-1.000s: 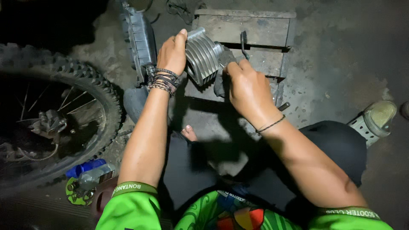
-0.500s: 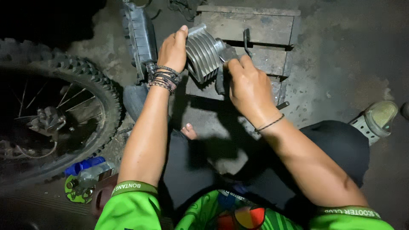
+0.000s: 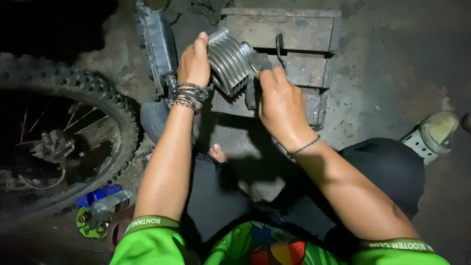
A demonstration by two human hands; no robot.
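Over a worn wooden block (image 3: 294, 34), the left hand (image 3: 195, 61) grips a finned metal engine cylinder (image 3: 228, 61); the right hand (image 3: 277, 100) closes around a small tool at its end, beside a knobby motorcycle tyre (image 3: 110, 105).

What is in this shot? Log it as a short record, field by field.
left hand: steadies the finned metal cylinder from its left side
right hand: grips a small tool at the cylinder's right end, tool mostly hidden
support: wooden crate beneath the cylinder
left of the hands: knobby spoked wheel, dark plastic panel
lower left: blue bottle
right edge: light clog shoe
lighting: dim
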